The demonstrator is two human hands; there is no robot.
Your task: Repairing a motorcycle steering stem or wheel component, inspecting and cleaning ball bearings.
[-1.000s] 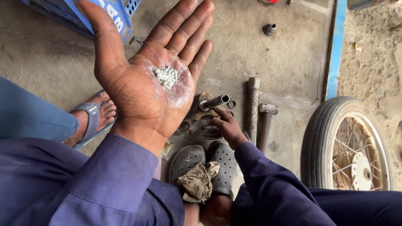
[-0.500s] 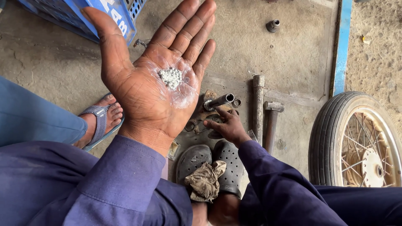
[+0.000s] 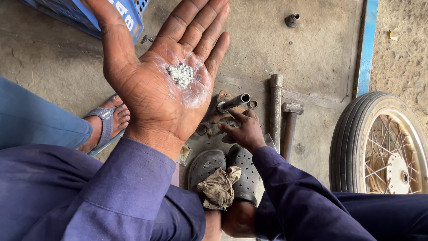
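My left hand point(image 3: 156, 80) is raised palm up with the fingers spread. A small heap of tiny shiny steel balls point(image 3: 180, 73) sits in its greasy palm. My right hand point(image 3: 243, 129) reaches down to the concrete floor. Its fingers rest among small metal rings and parts point(image 3: 207, 127), beside a short metal tube point(image 3: 234, 102). Whether the right hand grips a part, I cannot tell.
A hammer point(image 3: 290, 122) and a long metal bar point(image 3: 275, 107) lie on the floor to the right. A spoked wheel with tyre point(image 3: 379, 143) lies at far right. My dark clogs point(image 3: 223, 165) hold a dirty rag point(image 3: 218, 187). Another person's sandalled foot point(image 3: 109, 120) is at left, below a blue crate point(image 3: 116, 13).
My left hand stays palm up with the balls. My right hand has shifted slightly among the parts on the floor. The view has drifted a little.
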